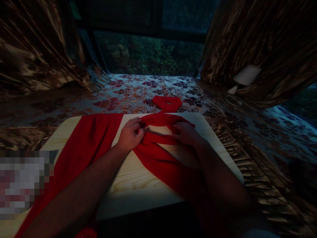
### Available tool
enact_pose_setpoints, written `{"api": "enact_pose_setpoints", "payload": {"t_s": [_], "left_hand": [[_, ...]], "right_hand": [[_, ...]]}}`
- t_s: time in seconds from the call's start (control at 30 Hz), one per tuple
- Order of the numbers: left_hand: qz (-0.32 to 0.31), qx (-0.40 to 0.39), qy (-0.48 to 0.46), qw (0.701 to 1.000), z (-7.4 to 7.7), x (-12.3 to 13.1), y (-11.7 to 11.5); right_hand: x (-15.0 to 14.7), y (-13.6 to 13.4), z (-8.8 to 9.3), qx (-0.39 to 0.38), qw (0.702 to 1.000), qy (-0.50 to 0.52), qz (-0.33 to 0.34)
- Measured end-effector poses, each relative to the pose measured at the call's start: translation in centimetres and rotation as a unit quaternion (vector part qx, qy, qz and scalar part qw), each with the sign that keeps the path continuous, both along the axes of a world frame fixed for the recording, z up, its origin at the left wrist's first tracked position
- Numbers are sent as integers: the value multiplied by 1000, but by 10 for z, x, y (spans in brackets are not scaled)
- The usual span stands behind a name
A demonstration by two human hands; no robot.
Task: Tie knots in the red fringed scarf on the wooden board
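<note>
A red cloth [160,157] lies in a loose loop on the pale wooden table [128,181], one end trailing over the front edge at the right. My left hand [131,133] pinches the loop's left side, thumb and fingers closed on the fabric. On its right side, my right hand [185,133] has curled fingers gripping the same cloth. Bare wood shows inside the loop. Left of my left hand, a wide red strip [95,142] runs from the table's far edge toward me, partly behind my left forearm. Whether the two red pieces join is hidden.
Beyond the table, a small red cloth piece [170,105] with a hole lies on the floral-patterned cover [133,86]. A white-shaded lamp [247,74] stands at the right, its cord beside it. Brown curtains [37,43] flank the window. A pixelated patch hides the left edge.
</note>
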State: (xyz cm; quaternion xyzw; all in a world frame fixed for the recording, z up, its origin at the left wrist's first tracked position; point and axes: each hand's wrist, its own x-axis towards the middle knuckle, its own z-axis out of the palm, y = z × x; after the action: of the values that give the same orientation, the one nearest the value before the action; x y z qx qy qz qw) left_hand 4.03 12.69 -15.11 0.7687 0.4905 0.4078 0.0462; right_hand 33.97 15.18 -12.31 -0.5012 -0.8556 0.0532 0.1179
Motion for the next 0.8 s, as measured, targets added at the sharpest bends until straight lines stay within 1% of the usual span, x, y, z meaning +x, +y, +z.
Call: {"api": "enact_pose_setpoints", "payload": {"t_s": [0.07, 0.13, 0.3, 0.4, 0.47, 0.53, 0.6, 0.67, 0.8], "left_hand": [[-10, -44, 38, 998, -1, -2, 3], [-20, -81, 49, 995, -1, -5, 6], [-41, -109, -31, 993, 0, -11, 3], [-40, -123, -70, 989, 1, -15, 1], [-41, -132, -80, 987, 1, -16, 2], [-47, -141, -86, 985, 0, -17, 3], [-58, -147, -105, 982, -2, -19, 4], [-69, -153, -138, 976, -3, -20, 6], [-71, -169, -211, 960, -4, -23, 9]], "right_hand": [[2, 1, -3, -10, 1000, -13, 5], [1, 1, -5, -2, 1000, -10, 4], [-3, 0, -5, 19, 999, 44, 1], [-8, -6, 0, 37, 992, 119, 6], [-14, -13, 4, 28, 985, 168, 31], [-22, -23, 7, -5, 980, 181, 88], [-33, -33, 9, -31, 977, 148, 150], [-43, -39, 7, -33, 980, 91, 175], [-55, -42, 5, -38, 990, 10, 133]]}}
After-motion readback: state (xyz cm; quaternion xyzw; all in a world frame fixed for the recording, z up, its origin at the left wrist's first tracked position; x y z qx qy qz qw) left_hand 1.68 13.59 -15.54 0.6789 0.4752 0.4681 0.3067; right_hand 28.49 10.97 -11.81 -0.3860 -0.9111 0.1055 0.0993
